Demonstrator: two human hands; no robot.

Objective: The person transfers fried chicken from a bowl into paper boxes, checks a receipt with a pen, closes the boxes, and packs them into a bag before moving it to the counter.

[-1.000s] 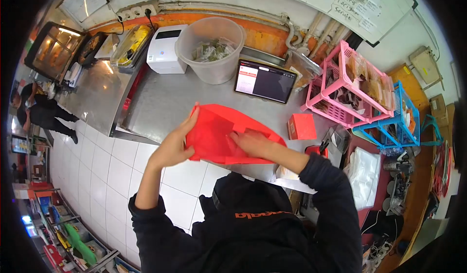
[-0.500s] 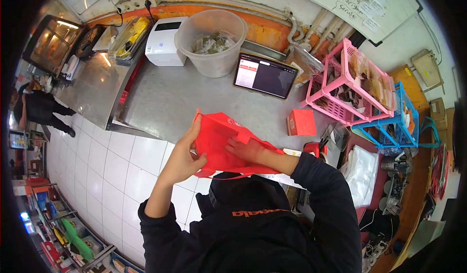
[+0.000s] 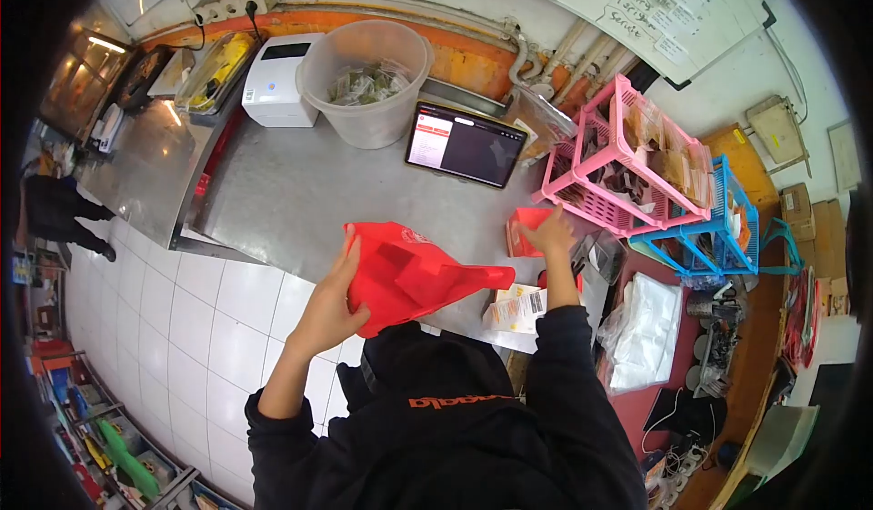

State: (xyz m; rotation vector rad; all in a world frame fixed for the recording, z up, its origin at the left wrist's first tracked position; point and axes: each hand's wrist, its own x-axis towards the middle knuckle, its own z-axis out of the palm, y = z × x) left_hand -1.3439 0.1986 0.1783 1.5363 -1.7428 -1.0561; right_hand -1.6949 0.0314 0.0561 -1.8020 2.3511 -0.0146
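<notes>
A red bag (image 3: 409,278) with its mouth spread is held over the front edge of the steel counter (image 3: 300,196). Its left rim is gripped between the thumb and fingers of my left hand (image 3: 332,301). My right hand (image 3: 551,237) has its fingers spread and is over the right side of a small red box (image 3: 523,231), partly covering it; whether they touch cannot be made out. Below that hand lies a white and yellow package with a printed label (image 3: 516,310).
A tablet (image 3: 466,144), a translucent bucket of small packets (image 3: 364,83) and a white printer (image 3: 280,81) stand along the counter's back. Pink baskets (image 3: 627,160) and blue baskets (image 3: 718,224) are at the right. A person in dark clothes (image 3: 59,210) stands far left.
My right hand has come out of the red bag and moved right to the small red box. My left hand still holds the bag. The labelled package now shows more fully.
</notes>
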